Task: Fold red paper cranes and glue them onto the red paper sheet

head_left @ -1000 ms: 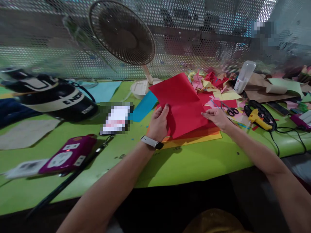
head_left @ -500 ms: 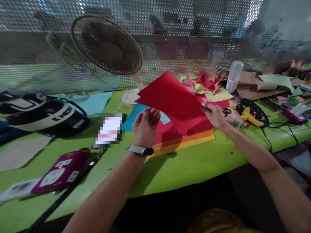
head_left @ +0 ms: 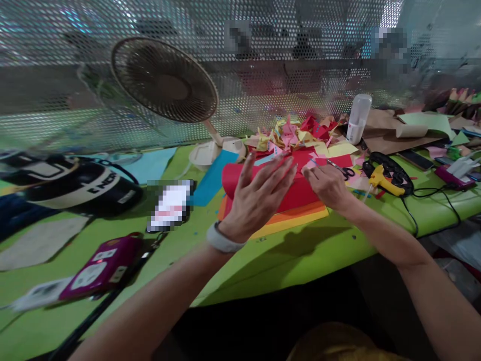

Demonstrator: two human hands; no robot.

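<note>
Red paper (head_left: 230, 178) lies on the stack, its left side curled over in a rounded fold. Across it rests my left hand (head_left: 259, 198), palm down with fingers stretched and apart, hiding much of the sheet. My right hand (head_left: 325, 185) is closed at the right end of the red paper, pinching its edge; the fingertips are partly hidden. Orange paper (head_left: 296, 214) and yellow paper (head_left: 289, 224) show below along the near side. Blue paper (head_left: 215, 183) pokes out to the left. Scissors (head_left: 347, 173) lie just beyond my right hand.
A fan (head_left: 165, 82) stands behind. To the left are a black bottle (head_left: 86, 185), a phone (head_left: 171, 205) and a purple power strip (head_left: 103, 268) on the green table (head_left: 285, 260). Folded paper pieces (head_left: 289, 133), a clear-topped bottle (head_left: 358, 119) and a yellow glue gun (head_left: 385, 181) sit right.
The raised red sheet has come down and is folded over from the left. My left hand has turned palm down onto it; my right hand stays at the right edge.
</note>
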